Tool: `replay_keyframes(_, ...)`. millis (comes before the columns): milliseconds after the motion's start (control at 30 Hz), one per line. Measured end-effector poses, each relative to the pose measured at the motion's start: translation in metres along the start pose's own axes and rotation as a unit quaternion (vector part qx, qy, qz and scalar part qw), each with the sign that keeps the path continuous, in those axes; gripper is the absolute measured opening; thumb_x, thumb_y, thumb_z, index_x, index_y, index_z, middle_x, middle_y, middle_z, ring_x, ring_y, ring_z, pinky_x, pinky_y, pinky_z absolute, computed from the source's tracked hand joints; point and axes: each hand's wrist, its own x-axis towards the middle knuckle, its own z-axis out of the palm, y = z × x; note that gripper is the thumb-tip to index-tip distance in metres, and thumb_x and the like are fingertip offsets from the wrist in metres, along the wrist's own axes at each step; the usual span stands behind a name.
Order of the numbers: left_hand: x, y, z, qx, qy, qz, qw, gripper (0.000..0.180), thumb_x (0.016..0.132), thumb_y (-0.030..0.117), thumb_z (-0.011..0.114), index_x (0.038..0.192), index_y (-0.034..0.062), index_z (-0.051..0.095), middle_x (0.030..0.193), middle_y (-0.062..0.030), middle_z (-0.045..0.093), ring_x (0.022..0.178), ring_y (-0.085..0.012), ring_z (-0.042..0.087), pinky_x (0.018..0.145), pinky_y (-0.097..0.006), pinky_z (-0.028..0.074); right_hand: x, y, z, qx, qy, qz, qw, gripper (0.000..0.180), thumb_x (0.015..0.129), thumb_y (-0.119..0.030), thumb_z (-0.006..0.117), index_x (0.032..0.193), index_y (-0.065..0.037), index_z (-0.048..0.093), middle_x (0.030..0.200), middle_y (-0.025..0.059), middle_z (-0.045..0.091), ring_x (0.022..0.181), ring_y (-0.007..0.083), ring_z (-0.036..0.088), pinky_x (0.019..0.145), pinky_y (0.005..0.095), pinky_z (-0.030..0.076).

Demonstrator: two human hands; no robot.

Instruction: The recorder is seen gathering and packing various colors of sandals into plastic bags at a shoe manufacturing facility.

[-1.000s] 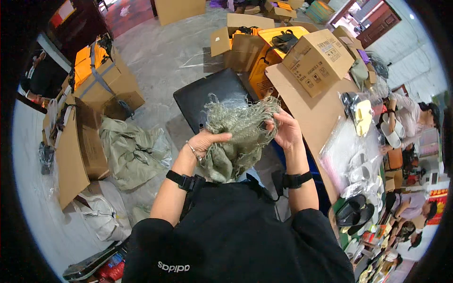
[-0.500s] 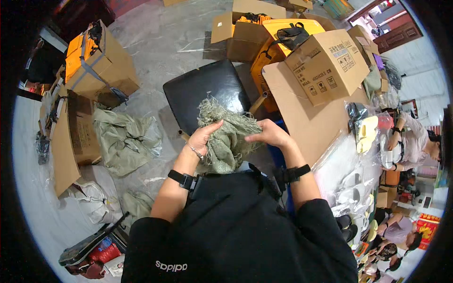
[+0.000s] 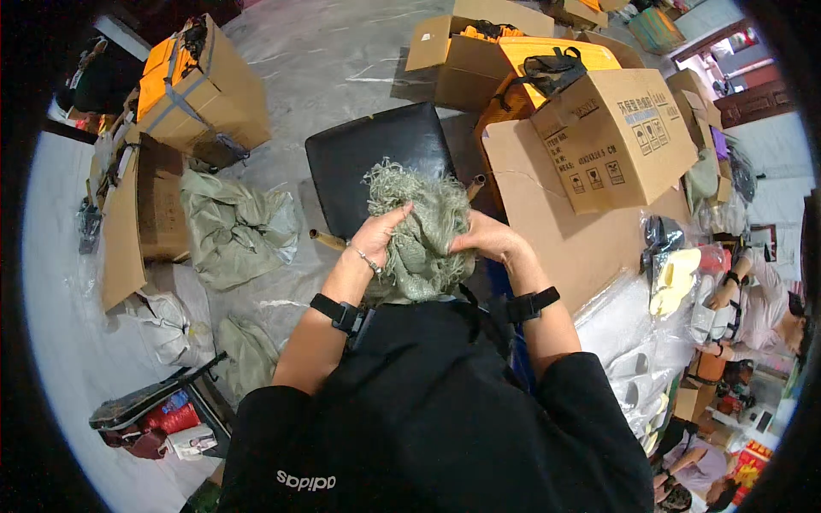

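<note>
A person in a black top (image 3: 445, 410) gathers a frayed, grey-green woven cloth (image 3: 417, 269) in both hands above the front of a black padded seat (image 3: 376, 158). The left hand (image 3: 379, 235) holds the near-left side, thumb across the weave; the right hand (image 3: 492, 235) clasps the opposite side, its thumb pressed in. The other fingers are largely hidden behind the material, but both grips look closed on it. A second earlier, the ragged edge was spread wide toward the right; now the hands sit closer together and the cloth is a compact bunch, frayed edge uppermost. The change suggests the handling is now about gathering rather than spreading. On the floor to the left, a similar green sheet (image 3: 224, 227) lies crumpled.
</note>
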Motion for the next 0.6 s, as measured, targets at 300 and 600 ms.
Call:
replay_keyframes(300,-0.001,-0.013,0.013,-0.002,0.023,0.030,0.999,0.038,0.081,0.026,0.059,0.108,-0.0002,0.052,0.103,-0.0100,0.058,0.092,-0.0208,0.058,0.080,-0.036,0.047,-0.007,0.010,-0.007,-0.050,0.030,0.047,0.997,0.057,0.067,-0.009,0.068,0.118,0.002,0.044,0.112,0.0083,0.053,0.097,0.0155,0.051,0.089,0.0264,0.037)
replay_keyframes(600,-0.010,-0.022,0.022,0.061,0.063,0.138,0.987,0.030,0.085,0.013,0.052,0.113,0.0016,0.049,0.106,-0.0083,0.056,0.092,-0.0198,0.057,0.077,-0.034,0.049,0.016,0.027,0.020,0.366,0.083,-0.017,0.927,0.032,0.085,-0.017,0.053,0.112,-0.001,0.049,0.106,0.0086,0.056,0.095,0.0207,0.055,0.080,0.0360,0.046)
